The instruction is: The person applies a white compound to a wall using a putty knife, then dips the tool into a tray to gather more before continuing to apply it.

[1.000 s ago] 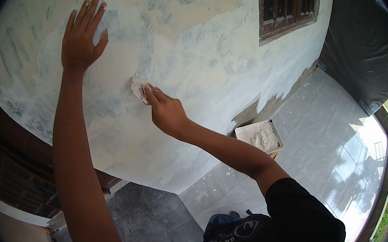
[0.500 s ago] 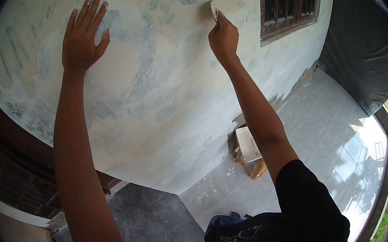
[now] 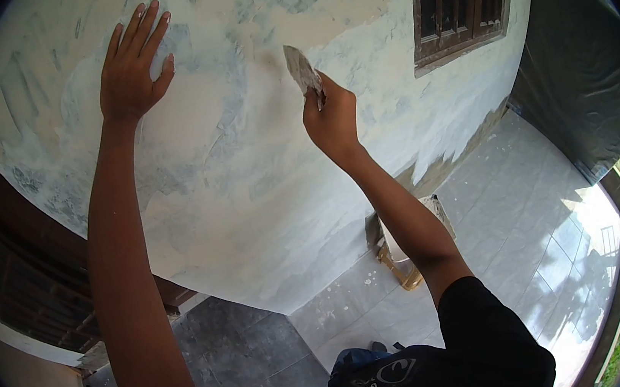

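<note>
My left hand (image 3: 132,72) lies flat on the plastered wall (image 3: 194,184), fingers stretched upward and thumb out to the side. Whitish specks show on its fingertips. To the right, my right hand (image 3: 332,114) is wrapped round the handle of a putty knife (image 3: 302,70). The flat blade, smeared with pale filler, points up and to the left, close to the wall, with a soft shadow beside it. Patchy cream, white and grey filler covers the wall around both hands.
A barred brown window (image 3: 460,0) is set in the wall at upper right. Below stands a wooden stool (image 3: 401,269) with a whitish container (image 3: 434,210), partly behind my right arm. Grey tiles (image 3: 337,297) cover the floor; a dark sheet (image 3: 579,71) hangs at right.
My right hand has moved left and down along the wall with the putty knife, turning its blade so the broad face shows. My left hand stays nearly in place.
</note>
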Available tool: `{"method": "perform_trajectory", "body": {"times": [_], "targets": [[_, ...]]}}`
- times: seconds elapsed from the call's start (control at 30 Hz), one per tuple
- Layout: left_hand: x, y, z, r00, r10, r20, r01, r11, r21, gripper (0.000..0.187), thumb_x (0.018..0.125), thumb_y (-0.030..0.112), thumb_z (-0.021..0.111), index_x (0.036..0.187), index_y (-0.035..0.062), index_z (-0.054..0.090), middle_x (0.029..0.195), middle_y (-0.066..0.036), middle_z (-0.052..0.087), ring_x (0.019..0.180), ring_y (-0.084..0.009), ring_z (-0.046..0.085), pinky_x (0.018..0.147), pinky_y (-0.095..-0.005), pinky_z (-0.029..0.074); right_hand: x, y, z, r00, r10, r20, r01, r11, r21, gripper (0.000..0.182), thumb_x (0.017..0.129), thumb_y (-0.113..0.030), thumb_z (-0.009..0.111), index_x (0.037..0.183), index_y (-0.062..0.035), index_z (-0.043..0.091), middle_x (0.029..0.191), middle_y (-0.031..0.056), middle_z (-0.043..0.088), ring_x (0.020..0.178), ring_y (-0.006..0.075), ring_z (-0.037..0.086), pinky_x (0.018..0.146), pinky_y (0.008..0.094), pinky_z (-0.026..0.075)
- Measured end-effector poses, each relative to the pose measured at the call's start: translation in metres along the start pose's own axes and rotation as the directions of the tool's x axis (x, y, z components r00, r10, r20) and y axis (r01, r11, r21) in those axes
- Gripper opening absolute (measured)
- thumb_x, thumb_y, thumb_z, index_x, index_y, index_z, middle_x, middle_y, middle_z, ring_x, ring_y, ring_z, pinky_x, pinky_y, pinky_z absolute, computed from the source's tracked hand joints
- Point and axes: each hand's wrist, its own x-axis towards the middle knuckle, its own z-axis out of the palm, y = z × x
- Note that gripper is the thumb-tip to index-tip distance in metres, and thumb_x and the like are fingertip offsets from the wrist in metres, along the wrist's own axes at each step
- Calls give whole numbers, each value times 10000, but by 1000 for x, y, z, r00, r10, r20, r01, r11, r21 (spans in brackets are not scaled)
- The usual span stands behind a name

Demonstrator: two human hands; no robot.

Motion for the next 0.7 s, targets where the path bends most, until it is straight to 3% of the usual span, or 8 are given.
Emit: {"method": "perform_trajectory", "body": {"times": [0.07,0.1,0.17,0.23,0.27,0.4,0.5,0.7], "targets": [[0,1,0,1000,-1,-5,1,1000,-2,612,881,216,560,1483,201,446,1566,-17,388,1455,-207,340,1191,-451,275,37,11,-7,990,-41,-135,30,996,-86,343,855,89,524,1186,115,609,686,208,617,539,263,595,539,337,451],[0,1,0,1000,-1,-13,1,1000,-3,613,880,216,562,1482,201,448,1566,-19,390,1455,-206,341,1190,-451,276,52,10,-10,993,-8,-120,-6,993,-116,351,864,77,524,1205,127,589,783,228,659,628,300,649,567,355,493],[0,1,0,1000,-2,-13,2,1000,-1,610,881,213,561,1480,200,450,1565,-19,391,1455,-205,341,1190,-450,276,72,36,13,938,-256,-231,198,948,-248,413,833,86,539,1244,126,556,989,270,675,837,338,695,625,386,553],[0,0,0,1000,-4,-16,4,1000,3,608,882,210,560,1479,198,451,1564,-19,392,1454,-205,342,1190,-450,276,64,19,36,984,-175,-29,151,914,-377,490,791,97,549,1280,123,520,1191,310,619,1038,401,659,743,431,587],[0,1,0,1000,-3,-13,3,1000,8,602,885,207,557,1477,196,454,1565,-19,391,1454,-206,343,1189,-449,277,47,22,63,944,-325,-56,263,843,-470,539,763,102,557,1297,137,494,1257,350,568,1115,468,607,815,439,581],[2,2,-3,1000,-8,1,8,1000,2,579,895,201,549,1467,186,468,1559,-22,399,1449,-211,351,1187,-451,281,-66,-31,103,899,-348,268,407,889,-212,550,794,54,552,1329,142,462,1303,351,532,1182,492,553,931,462,534],[1,2,-2,1000,-10,1,10,1000,-4,566,898,202,547,1459,180,478,1558,-23,402,1446,-216,355,1183,-453,286,-126,-53,84,839,-114,532,84,993,80,519,796,73,531,1313,104,497,1274,309,578,1055,440,639,865,452,561],[0,1,-1,999,1,-32,-2,1000,-25,558,897,202,550,1451,173,488,1558,-28,402,1442,-222,362,1180,-453,292,-29,-23,18,995,-32,94,31,999,12,394,857,118,508,1249,122,547,1076,307,654,933,428,673,790,419,556]]}}
